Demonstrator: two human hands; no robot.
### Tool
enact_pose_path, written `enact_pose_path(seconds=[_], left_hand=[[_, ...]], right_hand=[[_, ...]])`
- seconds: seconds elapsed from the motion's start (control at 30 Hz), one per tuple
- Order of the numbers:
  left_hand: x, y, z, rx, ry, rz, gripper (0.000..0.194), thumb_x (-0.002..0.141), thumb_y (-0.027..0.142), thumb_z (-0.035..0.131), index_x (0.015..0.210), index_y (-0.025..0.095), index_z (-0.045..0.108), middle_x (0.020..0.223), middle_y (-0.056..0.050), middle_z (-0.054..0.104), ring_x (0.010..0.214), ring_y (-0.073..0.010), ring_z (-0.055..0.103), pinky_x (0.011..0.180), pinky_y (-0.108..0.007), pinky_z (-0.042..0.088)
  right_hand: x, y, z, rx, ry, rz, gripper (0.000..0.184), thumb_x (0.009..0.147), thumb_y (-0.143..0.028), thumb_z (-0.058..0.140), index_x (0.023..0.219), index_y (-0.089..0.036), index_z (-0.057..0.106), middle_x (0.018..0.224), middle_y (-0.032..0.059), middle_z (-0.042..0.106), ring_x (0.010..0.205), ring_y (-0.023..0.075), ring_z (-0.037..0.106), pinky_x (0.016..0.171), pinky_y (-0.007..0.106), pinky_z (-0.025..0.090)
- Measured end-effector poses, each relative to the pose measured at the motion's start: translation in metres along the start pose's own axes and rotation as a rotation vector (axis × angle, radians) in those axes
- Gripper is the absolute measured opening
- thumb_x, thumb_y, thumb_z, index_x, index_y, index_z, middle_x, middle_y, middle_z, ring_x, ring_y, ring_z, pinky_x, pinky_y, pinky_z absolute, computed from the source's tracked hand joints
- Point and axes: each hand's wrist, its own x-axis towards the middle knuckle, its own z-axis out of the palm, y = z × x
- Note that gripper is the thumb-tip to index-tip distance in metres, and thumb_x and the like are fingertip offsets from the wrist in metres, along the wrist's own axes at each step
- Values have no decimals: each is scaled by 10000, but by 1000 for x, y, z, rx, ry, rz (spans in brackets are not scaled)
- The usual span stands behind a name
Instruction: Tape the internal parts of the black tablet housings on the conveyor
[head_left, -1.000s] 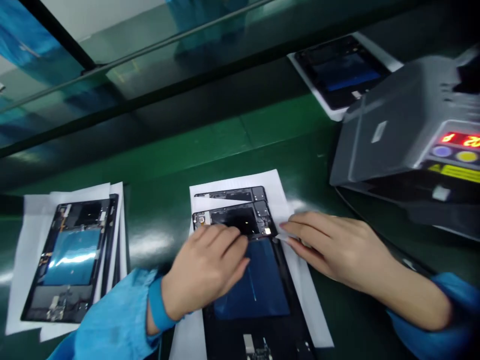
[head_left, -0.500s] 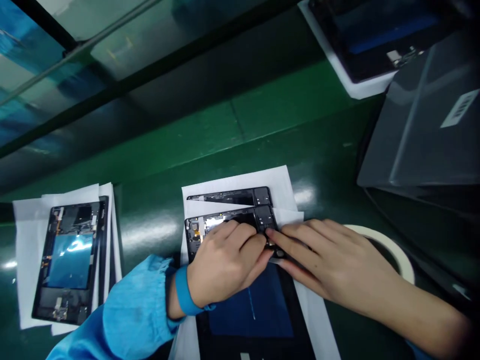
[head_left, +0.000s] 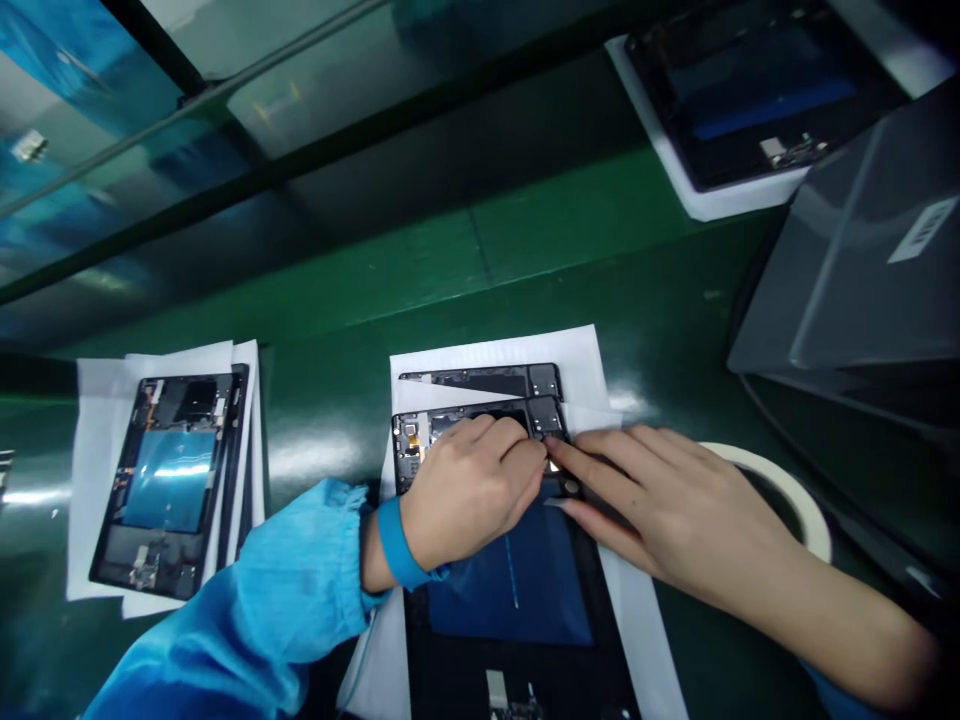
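Both hands are working at the upper end of an opened tablet chassis (head_left: 510,590), which is lying face down on white paper sheets (head_left: 581,355) in the middle of the green bench (head_left: 525,250), directly in front of the person. The left hand (head_left: 465,490) is lying over the top left part of the chassis, its fingers (head_left: 517,455) curled loosely together and pressing down on the dark upper section near the camera corner. The right hand (head_left: 660,510) is coming in from the right side, palm down, with its fingers (head_left: 592,460) stretched out almost straight and close together; the tips are meeting the left fingertips at a small pale piece (head_left: 553,466) on the chassis edge, too small to make out clearly. Neither hand is clasping anything that can be seen. A second chassis (head_left: 487,380) is peeking out just behind the first one, under the same paper. A third chassis (head_left: 169,480) is resting on its own paper stack well apart to the left. A roll of tape (head_left: 795,495) is lying just beside the right wrist.
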Motion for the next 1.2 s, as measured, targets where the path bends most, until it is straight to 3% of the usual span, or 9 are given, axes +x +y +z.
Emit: enact_pose_path(seconds=[0.13, 0.63, 1.2], left_hand=[[-1, 0, -1, 30, -41, 21, 289, 1065, 206, 424, 889, 155, 648, 858, -44, 640, 755, -185, 583, 700, -340, 523], [-3, 1, 3, 102, -6, -8, 266, 1034, 210, 440, 829, 172, 605, 809, -33, 591, 731, -197, 576, 665, -358, 467], [-4, -1, 5, 16, 28, 42, 266, 1040, 228, 429, 887, 154, 634, 840, -32, 624, 743, -193, 578, 679, -350, 451]], right_hand=[[0, -1, 0, 0, 0, -14, 322, 1007, -319, 522, 1224, -111, 636, 976, 88, 681, 803, 199, 559, 727, 357, 437], [2, -2, 1, 13, 29, -22, 318, 1008, -319, 523, 1201, -97, 644, 947, 90, 666, 803, 201, 558, 727, 347, 431], [3, -2, 1, 24, 25, -22, 312, 1023, -311, 497, 1202, -93, 630, 959, 89, 660, 817, 202, 560, 736, 346, 437]])
